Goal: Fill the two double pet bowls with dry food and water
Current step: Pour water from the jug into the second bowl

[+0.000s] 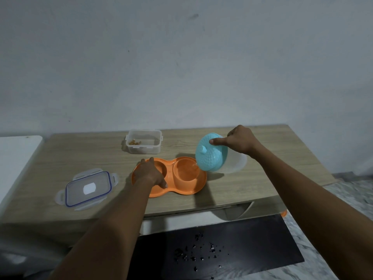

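An orange double pet bowl [182, 188] lies on the wooden table [262, 178]. My left hand [150, 172] rests flat over its left compartment and hides what is inside. My right hand [240, 141] grips a clear water jug [232, 165] with a teal lid [211, 153], tipped sideways toward the right compartment [185, 170]. The index finger presses on the lid. A thin stream of water runs from the spout into that compartment. Only one double bowl is fully in view.
A clear food container [143, 141] with a few brown kibbles stands at the back of the table. Its blue-rimmed lid [87, 189] lies at the front left. A black mat [232, 247] with dark specks lies on the floor, and an orange edge [284, 213] peeks out under the table's right corner.
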Action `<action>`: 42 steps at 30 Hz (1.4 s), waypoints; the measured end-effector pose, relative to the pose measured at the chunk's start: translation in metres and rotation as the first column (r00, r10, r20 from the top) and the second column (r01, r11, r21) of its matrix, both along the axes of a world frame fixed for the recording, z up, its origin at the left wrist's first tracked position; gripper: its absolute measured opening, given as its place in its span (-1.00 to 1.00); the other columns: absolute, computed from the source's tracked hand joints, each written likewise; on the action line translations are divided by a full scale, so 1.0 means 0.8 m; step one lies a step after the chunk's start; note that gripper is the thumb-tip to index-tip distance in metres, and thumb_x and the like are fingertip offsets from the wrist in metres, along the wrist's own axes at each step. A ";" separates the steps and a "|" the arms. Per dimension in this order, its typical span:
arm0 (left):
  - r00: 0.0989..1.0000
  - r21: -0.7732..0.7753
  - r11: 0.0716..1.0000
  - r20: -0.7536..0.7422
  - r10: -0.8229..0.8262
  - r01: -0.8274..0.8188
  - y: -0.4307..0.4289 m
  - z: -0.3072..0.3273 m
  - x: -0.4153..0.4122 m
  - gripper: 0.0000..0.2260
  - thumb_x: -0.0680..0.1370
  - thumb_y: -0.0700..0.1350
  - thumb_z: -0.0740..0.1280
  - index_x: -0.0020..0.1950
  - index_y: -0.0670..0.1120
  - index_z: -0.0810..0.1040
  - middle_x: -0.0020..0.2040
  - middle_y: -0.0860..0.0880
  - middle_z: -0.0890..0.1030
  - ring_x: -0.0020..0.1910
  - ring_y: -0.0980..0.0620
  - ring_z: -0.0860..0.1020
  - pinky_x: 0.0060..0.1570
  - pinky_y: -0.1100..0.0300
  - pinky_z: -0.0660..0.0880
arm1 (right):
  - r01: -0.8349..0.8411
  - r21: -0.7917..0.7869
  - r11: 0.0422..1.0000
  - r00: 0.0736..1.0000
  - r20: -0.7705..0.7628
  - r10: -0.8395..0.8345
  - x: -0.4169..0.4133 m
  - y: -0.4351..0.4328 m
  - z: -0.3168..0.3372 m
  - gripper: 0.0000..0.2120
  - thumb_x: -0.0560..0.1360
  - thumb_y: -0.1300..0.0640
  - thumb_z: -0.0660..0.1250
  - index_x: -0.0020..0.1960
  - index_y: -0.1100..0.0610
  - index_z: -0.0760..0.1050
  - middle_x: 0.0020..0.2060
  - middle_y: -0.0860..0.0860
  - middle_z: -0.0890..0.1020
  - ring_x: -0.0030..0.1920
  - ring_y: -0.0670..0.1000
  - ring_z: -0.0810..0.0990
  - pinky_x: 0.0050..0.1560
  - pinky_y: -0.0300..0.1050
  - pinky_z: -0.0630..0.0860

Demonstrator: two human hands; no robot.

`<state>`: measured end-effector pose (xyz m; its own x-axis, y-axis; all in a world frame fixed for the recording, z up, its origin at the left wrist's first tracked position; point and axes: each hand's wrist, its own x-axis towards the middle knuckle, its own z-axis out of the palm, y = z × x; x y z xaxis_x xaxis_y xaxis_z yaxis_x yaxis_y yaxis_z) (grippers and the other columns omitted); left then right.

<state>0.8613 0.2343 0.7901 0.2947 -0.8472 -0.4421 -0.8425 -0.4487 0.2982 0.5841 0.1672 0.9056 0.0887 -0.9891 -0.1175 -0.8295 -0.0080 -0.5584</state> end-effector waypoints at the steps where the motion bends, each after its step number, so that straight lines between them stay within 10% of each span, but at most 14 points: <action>1: 1.000 -0.003 1.000 0.002 -0.002 0.002 0.000 0.000 0.000 0.16 0.23 0.01 0.65 0.62 -0.03 -0.04 0.62 -0.15 -0.06 0.58 -0.20 0.04 0.42 -0.16 0.27 | -0.004 0.001 1.000 1.000 0.000 0.004 0.000 -0.001 -0.001 -0.39 0.29 -0.28 0.57 -0.50 0.12 0.32 -0.51 0.01 0.36 -0.44 0.00 0.35 -0.34 -0.09 0.27; 42: 1.000 0.006 1.000 -0.015 0.017 -0.016 -0.001 -0.001 -0.001 0.16 0.24 -0.01 0.65 0.62 -0.02 -0.06 0.62 -0.14 -0.09 0.58 -0.19 0.03 0.40 -0.14 0.27 | -0.072 -0.004 0.997 0.997 -0.038 0.071 -0.001 -0.007 0.008 -0.34 0.29 -0.29 0.56 -0.52 0.10 0.23 -0.55 -0.02 0.26 -0.42 -0.02 0.29 -0.33 -0.08 0.22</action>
<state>0.8603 0.2336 0.7893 0.3019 -0.8398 -0.4512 -0.8304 -0.4642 0.3083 0.5835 0.1613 0.9118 0.1547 -0.9810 -0.1173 -0.8475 -0.0707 -0.5260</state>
